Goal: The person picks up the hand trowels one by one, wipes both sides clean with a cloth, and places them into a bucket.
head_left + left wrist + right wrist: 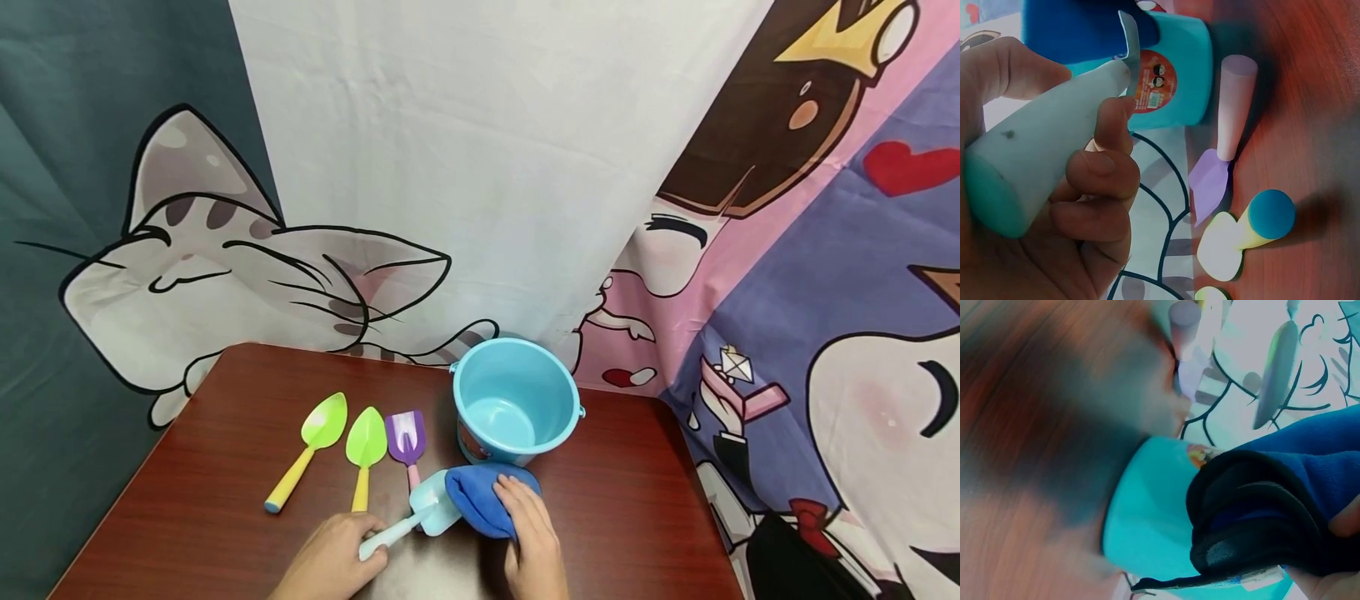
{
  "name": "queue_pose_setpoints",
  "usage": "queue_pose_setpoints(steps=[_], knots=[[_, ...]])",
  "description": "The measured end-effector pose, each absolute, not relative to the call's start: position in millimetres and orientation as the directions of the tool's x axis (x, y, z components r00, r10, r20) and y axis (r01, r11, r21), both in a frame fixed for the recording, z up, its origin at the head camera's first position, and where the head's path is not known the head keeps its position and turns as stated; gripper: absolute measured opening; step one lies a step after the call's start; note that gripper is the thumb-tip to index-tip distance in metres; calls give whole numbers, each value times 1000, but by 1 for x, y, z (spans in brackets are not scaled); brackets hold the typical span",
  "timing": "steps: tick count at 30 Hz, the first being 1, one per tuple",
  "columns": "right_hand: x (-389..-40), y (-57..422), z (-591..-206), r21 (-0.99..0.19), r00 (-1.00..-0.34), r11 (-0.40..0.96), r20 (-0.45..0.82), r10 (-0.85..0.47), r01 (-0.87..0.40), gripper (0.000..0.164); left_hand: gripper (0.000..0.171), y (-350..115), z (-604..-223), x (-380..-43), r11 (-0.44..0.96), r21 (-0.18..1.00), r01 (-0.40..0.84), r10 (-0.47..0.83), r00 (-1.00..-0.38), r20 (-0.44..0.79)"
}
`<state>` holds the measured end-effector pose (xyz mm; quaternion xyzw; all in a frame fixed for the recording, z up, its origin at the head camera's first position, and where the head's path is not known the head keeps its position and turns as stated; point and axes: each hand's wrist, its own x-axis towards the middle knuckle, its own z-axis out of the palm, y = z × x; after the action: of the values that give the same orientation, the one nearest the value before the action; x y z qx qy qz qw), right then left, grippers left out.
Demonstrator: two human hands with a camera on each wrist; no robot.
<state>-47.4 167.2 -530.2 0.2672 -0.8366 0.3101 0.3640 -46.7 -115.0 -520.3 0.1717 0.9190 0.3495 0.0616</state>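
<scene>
My left hand [333, 554] grips the handle of a pale blue toy shovel [433, 505] above the table's front part. Fingers and thumb wrap round that handle [1047, 137] in the left wrist view. A folded blue cloth [478, 498] is held in my right hand [534, 537], up against the shovel's blade on its right side. Dark-edged folds of the cloth [1310, 475] show in the right wrist view, which catches only part of the hand. Just behind the cloth stands a light blue bucket [480, 379], upright; its inside looks bare.
Left of the bucket lie a purple shovel [406, 435] with a pink handle and two green trowels, one nearer [367, 442] and one farther left [326, 423], with yellow handles. The brown table [622, 517] ends at a printed cloth backdrop [465, 167].
</scene>
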Motion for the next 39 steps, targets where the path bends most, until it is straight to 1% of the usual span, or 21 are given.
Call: queue_pose_setpoints(steps=[4, 9, 11, 14, 18, 21, 23, 27, 29, 32, 35, 39], knots=[[-46, 159, -520, -302, -556, 641, 797, -236, -705, 57, 7, -113, -521, -47, 701, 671, 243, 362, -931, -41], [-46, 148, -512, -237, -483, 616, 833, -269, -751, 55, 9, -108, -522, -48, 688, 685, 240, 385, -921, -64], [-45, 143, -511, -215, -469, 614, 834, -289, -759, 53, 9, -106, -523, -49, 683, 684, 256, 393, -918, -49], [-43, 139, -513, -178, -456, 616, 826, -330, -768, 45, 10, -104, -524, -50, 683, 676, 277, 398, -917, -27], [-42, 137, -519, -137, -450, 615, 804, -390, -777, 39, 9, -102, -522, -51, 690, 670, 273, 405, -913, -45], [-41, 137, -522, -135, -472, 614, 772, -427, -777, 40, 7, -101, -521, -51, 693, 668, 269, 412, -909, -60], [-40, 138, -524, -134, -487, 611, 744, -458, -780, 39, 9, -100, -521, -51, 698, 660, 278, 413, -909, -53], [-38, 138, -527, -155, -565, 631, 637, -524, -760, 43, 17, -101, -522, -50, 703, 644, 301, 411, -911, -24], [-36, 139, -528, -175, -625, 660, 560, -543, -730, 44, 15, -101, -521, -51, 701, 645, 304, 410, -912, -16], [-35, 139, -530, -187, -690, 704, 477, -545, -685, 41, 7, -102, -520, -51, 694, 648, 314, 416, -909, -6], [-34, 140, -532, -185, -724, 737, 444, -527, -650, 47, 10, -102, -520, -51, 683, 653, 326, 428, -904, 3], [-34, 142, -534, -157, -739, 775, 460, -491, -612, 51, 14, -103, -521, -50, 682, 636, 360, 435, -899, 42]])
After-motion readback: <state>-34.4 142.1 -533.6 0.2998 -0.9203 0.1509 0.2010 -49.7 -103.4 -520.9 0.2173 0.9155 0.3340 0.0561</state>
